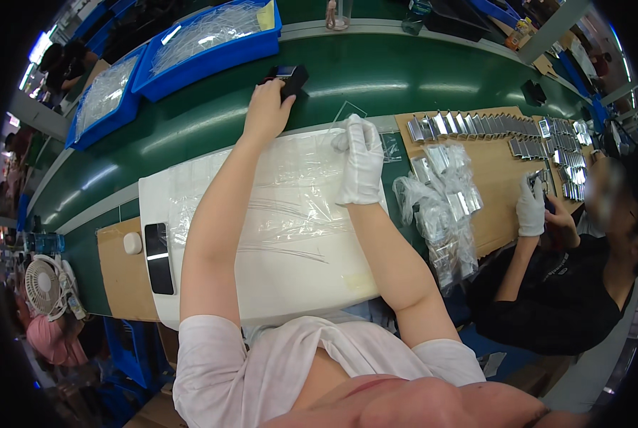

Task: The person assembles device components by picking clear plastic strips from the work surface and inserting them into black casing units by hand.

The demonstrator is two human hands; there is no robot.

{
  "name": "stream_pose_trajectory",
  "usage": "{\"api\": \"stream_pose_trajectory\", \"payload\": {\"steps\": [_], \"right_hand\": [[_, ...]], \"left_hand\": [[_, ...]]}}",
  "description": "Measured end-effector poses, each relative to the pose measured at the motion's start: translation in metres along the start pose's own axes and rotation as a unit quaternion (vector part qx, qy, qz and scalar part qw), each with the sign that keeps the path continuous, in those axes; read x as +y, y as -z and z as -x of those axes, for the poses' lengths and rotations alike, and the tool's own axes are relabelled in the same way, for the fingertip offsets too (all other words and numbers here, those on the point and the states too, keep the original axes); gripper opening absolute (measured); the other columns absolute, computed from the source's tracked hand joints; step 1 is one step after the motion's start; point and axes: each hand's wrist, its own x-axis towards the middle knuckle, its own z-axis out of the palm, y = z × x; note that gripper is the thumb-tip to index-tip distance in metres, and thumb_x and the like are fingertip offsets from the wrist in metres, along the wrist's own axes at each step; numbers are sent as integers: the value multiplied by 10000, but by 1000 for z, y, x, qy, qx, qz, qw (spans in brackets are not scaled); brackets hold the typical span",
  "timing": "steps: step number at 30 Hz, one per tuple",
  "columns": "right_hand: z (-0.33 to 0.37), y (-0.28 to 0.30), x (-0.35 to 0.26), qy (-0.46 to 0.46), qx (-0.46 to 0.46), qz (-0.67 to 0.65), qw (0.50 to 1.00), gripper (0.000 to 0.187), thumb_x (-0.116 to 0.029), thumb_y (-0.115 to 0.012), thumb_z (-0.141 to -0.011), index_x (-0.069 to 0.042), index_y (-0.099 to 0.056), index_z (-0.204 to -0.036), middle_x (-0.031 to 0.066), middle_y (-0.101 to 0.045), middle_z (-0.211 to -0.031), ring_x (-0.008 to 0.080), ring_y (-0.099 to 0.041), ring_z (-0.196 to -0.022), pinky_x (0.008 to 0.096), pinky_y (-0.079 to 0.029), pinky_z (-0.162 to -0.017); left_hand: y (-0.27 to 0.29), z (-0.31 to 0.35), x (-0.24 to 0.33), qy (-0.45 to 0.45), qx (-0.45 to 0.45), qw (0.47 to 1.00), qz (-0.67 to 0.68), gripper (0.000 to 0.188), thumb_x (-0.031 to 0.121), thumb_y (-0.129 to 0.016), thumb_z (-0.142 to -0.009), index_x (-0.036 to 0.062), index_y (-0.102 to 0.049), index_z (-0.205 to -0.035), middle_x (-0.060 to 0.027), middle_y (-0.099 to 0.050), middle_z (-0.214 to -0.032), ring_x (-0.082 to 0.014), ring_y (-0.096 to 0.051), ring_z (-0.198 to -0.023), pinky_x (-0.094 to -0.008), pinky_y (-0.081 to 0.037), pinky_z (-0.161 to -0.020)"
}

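Past the white board's (297, 285) far edge, by the green bench (212, 118), was a black block (297, 80), the person's bare left hand (267, 110) closed on its near side. At the board's far right corner, the gloved right hand (364, 157) was curled; whether it pinched the clear pane (350, 111) at its fingertips could not be told. Blue trays (212, 71) lay ahead, leftward.

Black boxy thing (296, 80) plus a clear flat piece (351, 108), both over the green counter (404, 75)
Box is kinda angled, shiny patch on top; the see-through one's thin, square-cornered and tilted, lower part hidden.
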Motion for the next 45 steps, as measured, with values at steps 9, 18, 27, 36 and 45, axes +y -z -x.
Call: {"api": "stream_pose_trajectory", "payload": {"steps": [9,18,27,36,45], "right_hand": [[11,-11,-22,-39,-66,68,995,125,-189,-620,-1020,-102,-662,-940,-29,-560,-693,50,-424,-543,212,-327,-492],[23,-11,-29,-99,-161,111,976,119,-115,-657,-986,-79,-647,-873,-49,-570,-762,48,-429,-630,198,-369,-597],[21,-10,-20,-16,-163,179,970,140,-127,-659,-990,-77,-635,-862,-61,-529,-750,51,-411,-666,204,-357,-613],[24,-12,-19,-21,-140,196,970,141,-126,-613,-1012,-65,-641,-889,-35,-562,-776,67,-449,-695,214,-388,-642],[14,5,8,121,-204,313,920,402,-365,-458,-1094,-33,-664,-1191,115,-670,-1053,181,-609,-959,288,-474,-863]], "left_hand": [[82,17,17,421,21,553,719,379,393,-622,-885,38,-698,-776,-61,-675,-738,-170,-589,-674,-283,-443,-663],[95,35,30,382,-143,562,720,434,452,-594,-876,50,-688,-742,-47,-657,-680,-134,-516,-538,-249,-390,-554],[89,36,24,383,-177,538,730,435,441,-581,-880,43,-669,-728,-41,-631,-655,-130,-497,-522,-244,-377,-538],[78,37,34,378,-139,539,740,417,422,-583,-881,41,-661,-732,-29,-606,-639,-128,-479,-524,-242,-382,-562],[79,32,33,425,54,668,608,450,400,-512,-951,13,-703,-823,-81,-668,-793,-156,-552,-706,-282,-437,-684]]}}
